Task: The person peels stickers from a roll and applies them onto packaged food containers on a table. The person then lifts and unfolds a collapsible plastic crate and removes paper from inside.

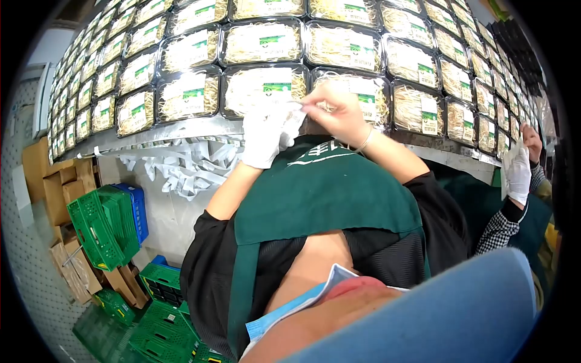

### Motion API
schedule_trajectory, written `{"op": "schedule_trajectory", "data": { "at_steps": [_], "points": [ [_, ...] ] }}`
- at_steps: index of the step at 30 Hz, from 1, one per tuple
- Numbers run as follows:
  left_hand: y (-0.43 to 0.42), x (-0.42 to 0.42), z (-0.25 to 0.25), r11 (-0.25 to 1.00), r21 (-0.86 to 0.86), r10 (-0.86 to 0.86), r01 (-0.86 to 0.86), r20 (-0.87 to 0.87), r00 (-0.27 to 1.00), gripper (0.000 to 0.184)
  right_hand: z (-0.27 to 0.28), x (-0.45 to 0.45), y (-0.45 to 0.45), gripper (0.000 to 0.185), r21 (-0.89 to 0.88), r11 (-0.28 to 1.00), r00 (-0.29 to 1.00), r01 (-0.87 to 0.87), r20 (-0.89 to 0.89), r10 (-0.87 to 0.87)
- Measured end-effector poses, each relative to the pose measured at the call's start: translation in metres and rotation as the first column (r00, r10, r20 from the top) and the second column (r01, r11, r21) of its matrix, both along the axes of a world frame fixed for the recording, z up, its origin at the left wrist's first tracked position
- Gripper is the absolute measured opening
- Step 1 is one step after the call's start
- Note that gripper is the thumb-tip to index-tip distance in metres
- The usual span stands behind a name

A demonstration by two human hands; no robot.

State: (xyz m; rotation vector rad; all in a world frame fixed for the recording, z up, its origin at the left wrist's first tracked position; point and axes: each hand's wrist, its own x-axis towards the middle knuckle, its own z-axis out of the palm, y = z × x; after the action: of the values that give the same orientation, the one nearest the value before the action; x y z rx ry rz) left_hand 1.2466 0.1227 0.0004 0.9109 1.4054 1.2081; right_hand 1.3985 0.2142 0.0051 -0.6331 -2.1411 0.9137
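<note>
My left hand (269, 136), in a white glove, is at the front edge of the table with its fingers gathered together. My bare right hand (340, 112) meets it from the right, thumb and forefinger pinched against the gloved fingertips. Whatever lies between them is too small to make out. Just beyond the hands are a black pack of pale sprouts (236, 94) with a white and green label, and another sprout pack (378, 100) partly covered by my right hand.
Rows of similar packs fill the table. White strips (193, 166) hang below its metal edge (175, 130). Green crates (104, 227), a blue crate (138, 212) and cardboard boxes (57, 187) stand at the left. At the right, a co-worker's gloved hand (516, 172) is by the table.
</note>
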Motion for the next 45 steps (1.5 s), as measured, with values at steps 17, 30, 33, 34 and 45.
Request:
{"op": "schedule_trajectory", "data": {
  "at_steps": [17,30,33,34,45],
  "points": [
    [-0.009,-0.048,-0.034,0.973,0.174,0.192,-0.155,-0.220,0.956,0.018,-0.009,-0.045,0.045,0.038,-0.384,0.893,0.936,-0.234,0.159,0.314],
    [-0.024,-0.086,-0.018,0.967,0.049,0.249,-0.248,-0.010,0.968,0.019,-0.056,-0.176,0.133,0.034,0.424,0.905,0.686,0.022,0.652,-0.322],
    [-0.013,-0.086,-0.011,0.937,0.120,0.314,-0.327,0.115,0.942,0.020,-0.045,-0.148,0.134,0.037,0.552,0.828,0.698,0.099,0.554,-0.454],
    [-0.009,-0.085,-0.013,0.937,0.120,0.315,-0.328,0.118,0.942,0.020,-0.037,-0.142,0.126,0.042,0.277,0.957,0.766,0.084,0.596,-0.240],
    [0.015,-0.093,-0.035,0.917,0.234,0.382,-0.324,-0.274,0.883,0.020,0.012,-0.152,0.096,0.013,-0.178,0.978,0.955,-0.107,0.255,0.151]
  ]
}}
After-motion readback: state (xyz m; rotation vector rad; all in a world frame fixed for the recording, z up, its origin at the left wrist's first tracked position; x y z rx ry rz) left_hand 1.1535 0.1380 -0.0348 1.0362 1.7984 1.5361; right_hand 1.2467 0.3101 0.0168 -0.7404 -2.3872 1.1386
